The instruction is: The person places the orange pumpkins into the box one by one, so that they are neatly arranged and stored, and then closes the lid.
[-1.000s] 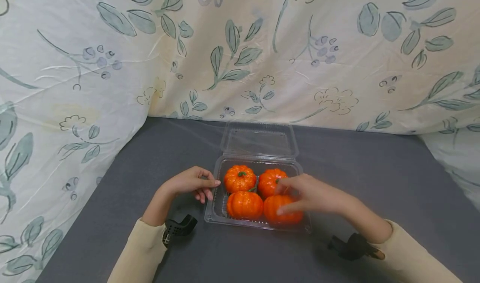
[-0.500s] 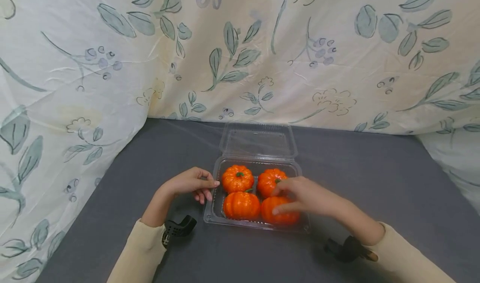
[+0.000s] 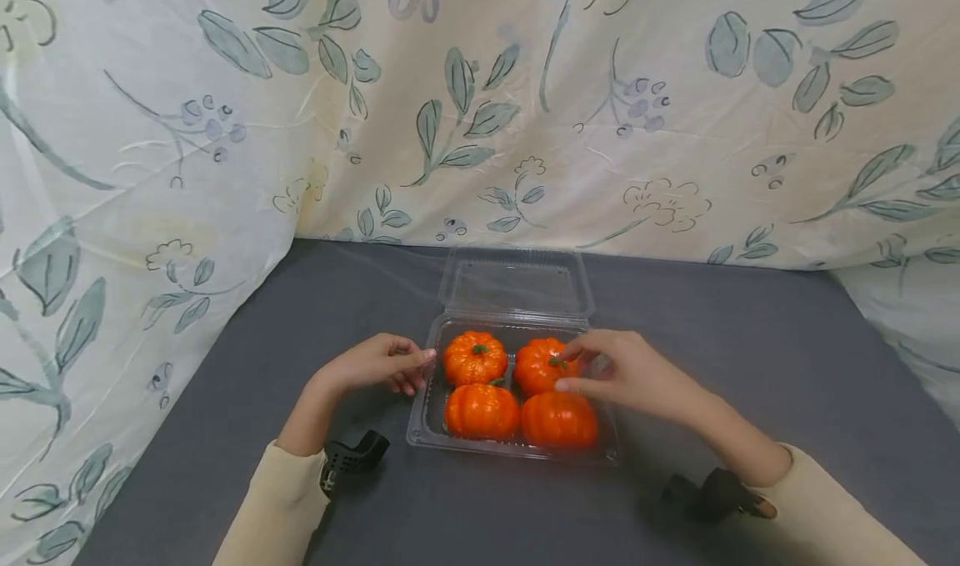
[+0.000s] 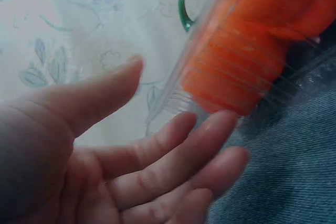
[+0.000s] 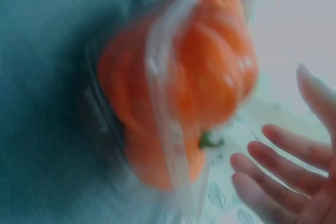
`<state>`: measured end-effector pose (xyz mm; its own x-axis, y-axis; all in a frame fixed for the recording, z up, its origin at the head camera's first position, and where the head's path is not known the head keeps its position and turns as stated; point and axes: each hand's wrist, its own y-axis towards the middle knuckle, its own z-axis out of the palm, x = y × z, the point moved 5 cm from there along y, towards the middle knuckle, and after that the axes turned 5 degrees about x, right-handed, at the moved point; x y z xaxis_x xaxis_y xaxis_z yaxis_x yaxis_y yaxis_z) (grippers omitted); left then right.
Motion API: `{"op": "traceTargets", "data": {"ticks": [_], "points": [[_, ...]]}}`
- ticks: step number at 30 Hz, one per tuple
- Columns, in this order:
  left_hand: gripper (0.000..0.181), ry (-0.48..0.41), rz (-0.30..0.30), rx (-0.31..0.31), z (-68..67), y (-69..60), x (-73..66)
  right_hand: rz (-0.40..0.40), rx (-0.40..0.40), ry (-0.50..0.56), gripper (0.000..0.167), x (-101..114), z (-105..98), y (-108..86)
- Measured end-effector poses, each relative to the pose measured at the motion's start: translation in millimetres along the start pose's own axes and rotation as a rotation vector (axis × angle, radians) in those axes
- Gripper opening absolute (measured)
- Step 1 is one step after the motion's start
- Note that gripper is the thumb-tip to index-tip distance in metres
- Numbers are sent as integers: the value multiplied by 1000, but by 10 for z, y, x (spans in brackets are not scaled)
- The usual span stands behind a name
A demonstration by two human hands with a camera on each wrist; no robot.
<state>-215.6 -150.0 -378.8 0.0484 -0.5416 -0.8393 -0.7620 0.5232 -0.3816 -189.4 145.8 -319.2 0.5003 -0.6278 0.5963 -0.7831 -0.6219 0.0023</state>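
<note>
Several small orange pumpkins sit in a clear plastic clamshell container [image 3: 513, 448]. The back left pumpkin [image 3: 474, 359] and back right pumpkin [image 3: 537, 368] show green stems on top. The front left pumpkin [image 3: 482, 413] and front right pumpkin [image 3: 559, 421] lie nearer the person. At the container's left rim is my left hand [image 3: 375, 364], fingers loosely bent, holding nothing; in the left wrist view its fingertips [image 4: 223, 121] come close to the clear wall, contact unclear. Above the right-hand pumpkins hovers my right hand [image 3: 637, 376]; the right wrist view shows its fingers [image 5: 278, 142] spread and apart from the pumpkins.
The container's clear lid [image 3: 516, 281] stands folded back behind the base. A dark grey cloth [image 3: 360, 291] covers the table. Floral fabric [image 3: 600, 116] hangs along the back and sides. Black wrist mounts [image 3: 358, 453] are strapped on both forearms.
My right hand has lifted off toward the back right, uncovering the front right pumpkin. My left hand stays by the left rim with barely any shift. The pumpkins keep their places in the container.
</note>
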Motion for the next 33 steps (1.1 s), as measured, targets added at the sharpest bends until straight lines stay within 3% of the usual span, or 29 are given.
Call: {"op": "traceTargets", "data": {"ticks": [6, 14, 19, 27, 33], "points": [[40, -30, 42, -169, -176, -10, -41, 98, -99, 28, 28, -241, -318, 16], [40, -40, 43, -254, -372, 113, -89, 217, -122, 30, 30, -529, -494, 104], [39, -26, 21, -304, -473, 243, -111, 266, -109, 57, 38, -691, -520, 182], [38, 30, -31, -390, -569, 517, -87, 363, -53, 219, 56, -995, -469, 351], [42, 74, -76, -456, -652, 736, -57, 375, -39, 379, 60, -1141, -411, 512]]}}
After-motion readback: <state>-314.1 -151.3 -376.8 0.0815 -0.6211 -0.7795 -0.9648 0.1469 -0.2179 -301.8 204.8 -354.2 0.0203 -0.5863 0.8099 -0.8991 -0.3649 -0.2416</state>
